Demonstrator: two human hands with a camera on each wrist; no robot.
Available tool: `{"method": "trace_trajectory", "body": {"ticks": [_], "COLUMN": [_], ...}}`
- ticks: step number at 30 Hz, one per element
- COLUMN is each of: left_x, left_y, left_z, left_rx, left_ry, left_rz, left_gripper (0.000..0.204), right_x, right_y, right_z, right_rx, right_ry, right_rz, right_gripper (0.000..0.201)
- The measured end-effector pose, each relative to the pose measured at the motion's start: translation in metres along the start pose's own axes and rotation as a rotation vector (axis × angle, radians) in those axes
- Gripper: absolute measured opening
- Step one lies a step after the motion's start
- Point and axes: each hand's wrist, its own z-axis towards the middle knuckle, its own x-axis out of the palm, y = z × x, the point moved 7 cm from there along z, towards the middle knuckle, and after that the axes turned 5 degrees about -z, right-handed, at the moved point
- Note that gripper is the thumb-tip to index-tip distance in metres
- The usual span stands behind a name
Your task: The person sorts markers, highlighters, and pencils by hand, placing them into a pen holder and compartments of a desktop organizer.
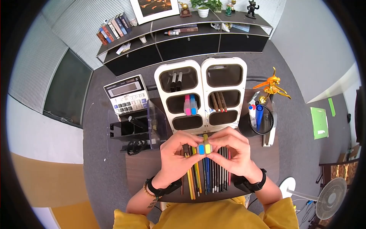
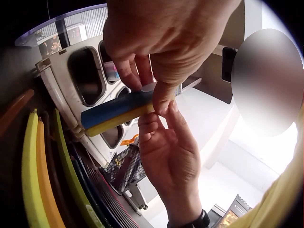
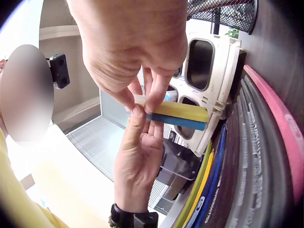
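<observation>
A blue highlighter [image 1: 201, 149] and a yellow highlighter [image 1: 207, 149] lie side by side between my hands, ends toward me. With thumb and fingers my left hand [image 1: 176, 154] pinches the blue one, and my right hand [image 1: 233, 152] pinches the yellow one. In the left wrist view the blue barrel [image 2: 116, 108] rests along the yellow barrel [image 2: 111, 124]. Just beyond stands a white organizer [image 1: 204, 103] with several compartments. It holds pink and blue highlighters [image 1: 190, 105], black-and-white markers [image 1: 176, 81] and brown pencils [image 1: 219, 102]. Below my hands, a row of pencils [image 1: 207, 179] covers part of the table.
A mesh pen cup [image 1: 249, 128] with pens and an orange figurine [image 1: 271, 86] stand right of the organizer. To the left are a calculator [image 1: 127, 96] and a clear desk caddy [image 1: 131, 131]. A black shelf unit [image 1: 187, 47] runs along the back; a fan [image 1: 331, 198] stands at right.
</observation>
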Motion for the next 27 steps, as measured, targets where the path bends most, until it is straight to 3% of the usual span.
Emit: {"method": "trace_trajectory", "body": {"ticks": [3,27], "left_x": [-0.001,-0.002], "left_y": [0.001,0.0], "left_z": [0.0,0.0], "left_rx": [-0.042,-0.066], "left_ry": [-0.09,-0.039], "left_rz": [-0.051,0.02], "left_gripper": [0.031,0.031], "right_x": [0.001,-0.004], "right_y": [-0.004,0.007], "right_z": [-0.001,0.003], "right_rx": [0.032,-0.016], "right_ry": [-0.009,0.011], "right_rz": [0.034,-0.101], "right_gripper": [0.026,0.029]}}
